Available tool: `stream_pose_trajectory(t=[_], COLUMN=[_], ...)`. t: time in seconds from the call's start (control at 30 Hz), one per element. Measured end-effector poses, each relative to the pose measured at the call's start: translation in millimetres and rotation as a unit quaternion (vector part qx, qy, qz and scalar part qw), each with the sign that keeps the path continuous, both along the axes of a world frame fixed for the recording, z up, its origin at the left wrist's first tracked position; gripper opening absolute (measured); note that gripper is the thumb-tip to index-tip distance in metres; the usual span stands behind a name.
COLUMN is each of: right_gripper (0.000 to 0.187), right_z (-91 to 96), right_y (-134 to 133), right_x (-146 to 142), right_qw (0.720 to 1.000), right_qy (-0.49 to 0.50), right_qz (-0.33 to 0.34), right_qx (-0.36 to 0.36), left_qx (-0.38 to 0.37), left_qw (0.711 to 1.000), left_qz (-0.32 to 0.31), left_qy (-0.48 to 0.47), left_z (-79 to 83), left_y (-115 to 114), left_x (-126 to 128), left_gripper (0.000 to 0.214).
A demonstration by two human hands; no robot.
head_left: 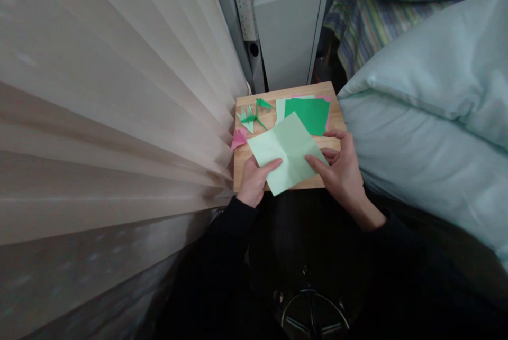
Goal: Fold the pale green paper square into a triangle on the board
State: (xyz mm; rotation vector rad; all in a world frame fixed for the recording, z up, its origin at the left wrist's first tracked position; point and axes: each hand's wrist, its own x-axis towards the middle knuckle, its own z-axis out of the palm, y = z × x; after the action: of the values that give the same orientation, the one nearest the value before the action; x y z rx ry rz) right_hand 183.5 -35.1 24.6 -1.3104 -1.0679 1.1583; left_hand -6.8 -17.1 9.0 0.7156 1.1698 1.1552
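A light green sheet of origami paper [291,144] with a crease across its middle is held above the small wooden table [240,171]. My left hand [255,178] grips its left edge, thumb on top and fingers hidden underneath. At the right corner my right hand [337,165] pinches the sheet between thumb and fingers, its index finger stretched out. Behind the sheet lies a stack of square papers with a dark green sheet [311,112] on top. Folded green paper figures [250,117] and a pink folded piece [238,139] sit at the table's left side.
A pleated pale curtain [159,91] hangs along the left, touching the table's side. Beyond the table stands a white cabinet [288,28]. Light blue bedding [428,81] bulges close on the right. A dark stool or chair base [313,313] shows below.
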Motion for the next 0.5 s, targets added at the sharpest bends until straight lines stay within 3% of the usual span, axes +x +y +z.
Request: stream_pose_trajectory(t=[0.2, 0.37, 0.5], right_gripper=[0.051, 0.044, 0.037], right_z=[-0.9, 0.0, -0.7], right_y=[-1.0, 1.2, 3.2], right_x=[-2.2, 2.0, 4.6], right_qw=[0.999, 0.999, 0.999], right_qy=[0.01, 0.023, 0.018], right_qz=[0.049, 0.039, 0.028], right_qx=[0.004, 0.002, 0.002], left_qx=[-0.052, -0.027, -0.02], left_qw=[0.998, 0.998, 0.996], left_qz=[-0.019, -0.022, -0.065], left_qy=[-0.029, -0.059, -0.05], left_z=[2.5, 4.4, 4.9], left_y=[-1.9, -3.3, -4.9], left_x=[1.4, 1.3, -0.3], left_gripper=[0.061, 0.055, 0.053])
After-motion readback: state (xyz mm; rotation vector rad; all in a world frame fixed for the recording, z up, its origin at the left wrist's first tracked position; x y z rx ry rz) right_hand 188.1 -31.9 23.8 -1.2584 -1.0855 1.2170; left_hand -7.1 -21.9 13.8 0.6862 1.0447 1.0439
